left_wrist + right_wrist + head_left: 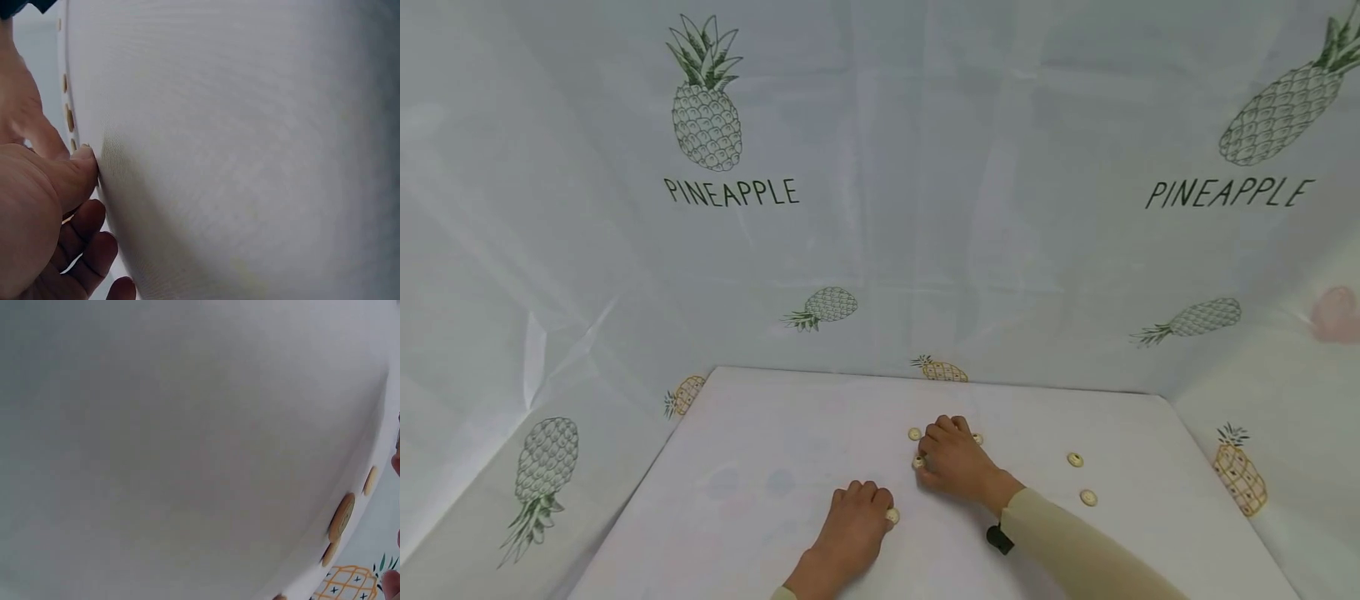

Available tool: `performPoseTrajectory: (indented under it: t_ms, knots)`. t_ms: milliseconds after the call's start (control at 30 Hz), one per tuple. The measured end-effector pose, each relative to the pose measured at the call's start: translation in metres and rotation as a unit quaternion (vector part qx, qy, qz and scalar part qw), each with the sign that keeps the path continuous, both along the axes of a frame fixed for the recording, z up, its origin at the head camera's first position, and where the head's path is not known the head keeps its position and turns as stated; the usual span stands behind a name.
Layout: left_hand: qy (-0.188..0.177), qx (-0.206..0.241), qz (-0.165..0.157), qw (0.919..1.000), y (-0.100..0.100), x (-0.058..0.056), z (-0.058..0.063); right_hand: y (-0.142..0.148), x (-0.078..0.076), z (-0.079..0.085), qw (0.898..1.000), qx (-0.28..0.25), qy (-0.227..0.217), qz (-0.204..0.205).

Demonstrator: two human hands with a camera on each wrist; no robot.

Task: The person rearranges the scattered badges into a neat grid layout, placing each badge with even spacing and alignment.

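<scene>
In the head view several small round wooden buttons lie on the white tabletop. My left hand [855,525], fingers bent, pinches one button [892,516] at its right side, close over the surface. Farther forward, my right hand [958,462] reaches across with curled fingers. Between its thumb and fingertips is another button [918,461]. One loose button [914,434] lies just ahead of it, and another [977,438] shows beyond its knuckles. The left wrist view has the left thumb [81,165] near the tabletop, the right hand [19,94] behind it.
Two more buttons, one farther back [1075,459] and one nearer [1088,497], lie right of the right hand. A black device [999,538] hangs under the right wrist. Pineapple-printed sheeting [925,208] surrounds the white table [737,467] at the back and sides.
</scene>
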State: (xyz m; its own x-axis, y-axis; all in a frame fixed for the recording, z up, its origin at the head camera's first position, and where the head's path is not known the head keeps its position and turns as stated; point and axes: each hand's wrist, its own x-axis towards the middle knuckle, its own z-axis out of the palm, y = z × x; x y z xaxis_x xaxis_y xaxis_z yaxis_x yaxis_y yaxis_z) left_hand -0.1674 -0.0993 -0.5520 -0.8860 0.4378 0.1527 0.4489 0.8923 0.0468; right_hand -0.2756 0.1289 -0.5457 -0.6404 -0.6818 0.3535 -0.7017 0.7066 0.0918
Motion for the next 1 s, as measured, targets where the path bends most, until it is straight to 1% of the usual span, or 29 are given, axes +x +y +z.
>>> performPoseTrajectory:
  t_ms: [100,200,300,433,633,767,1000]
  knots:
    - [0.012,-0.003,-0.003,0.9999,0.000,-0.001,-0.001,-0.004,-0.001,0.000,1.000,0.005,-0.015,-0.008]
    - [0.016,-0.001,-0.004,0.9999,0.001,-0.001,-0.002,-0.005,-0.002,0.000,0.999,0.013,-0.032,-0.022]
    - [0.012,0.003,-0.001,0.9999,0.001,-0.002,-0.002,-0.006,-0.003,0.000,0.998,0.010,-0.044,-0.031]
    - [0.006,0.002,0.002,1.0000,0.001,-0.002,-0.001,-0.008,-0.003,-0.001,0.998,-0.006,-0.053,-0.031]
    - [-0.005,0.007,0.003,1.0000,0.001,-0.002,-0.002,-0.010,-0.003,-0.005,0.997,-0.020,-0.072,-0.038]
    - [-0.003,0.006,0.004,1.0000,0.001,-0.003,-0.004,-0.012,-0.004,-0.007,0.997,-0.023,-0.069,-0.036]
    - [-0.005,0.000,0.002,1.0000,0.001,-0.001,-0.001,-0.011,-0.004,-0.009,0.997,-0.018,-0.063,-0.033]
